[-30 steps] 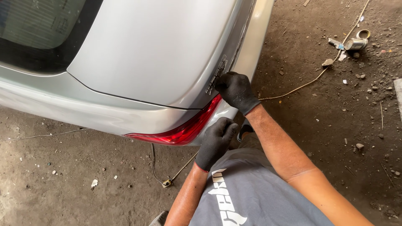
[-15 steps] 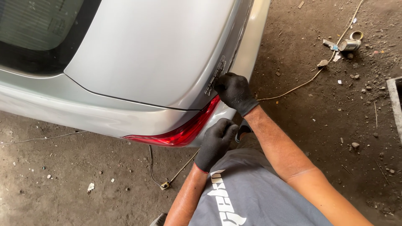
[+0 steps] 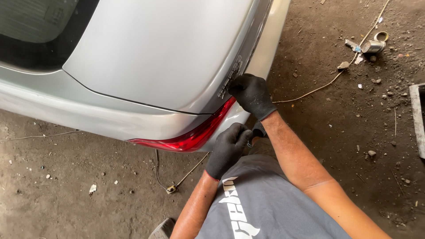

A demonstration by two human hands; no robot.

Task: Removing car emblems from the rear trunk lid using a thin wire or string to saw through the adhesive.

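Silver car [image 3: 146, 57] fills the upper left; its red tail lamp [image 3: 190, 137] curves along the rear corner. Right hand [image 3: 252, 95], in a black glove, rests at the lamp's upper end against the boot edge, fingers curled together on the bodywork; whether they grip anything cannot be told. Left hand [image 3: 228, 148], also gloved, sits just below and right of the lamp, fingers bunched shut near the bumper; any held item is hidden. Wire [image 3: 318, 88] trails across the dirt floor [image 3: 66, 199], right of the car; a can [image 3: 374, 45] lies at its far end.
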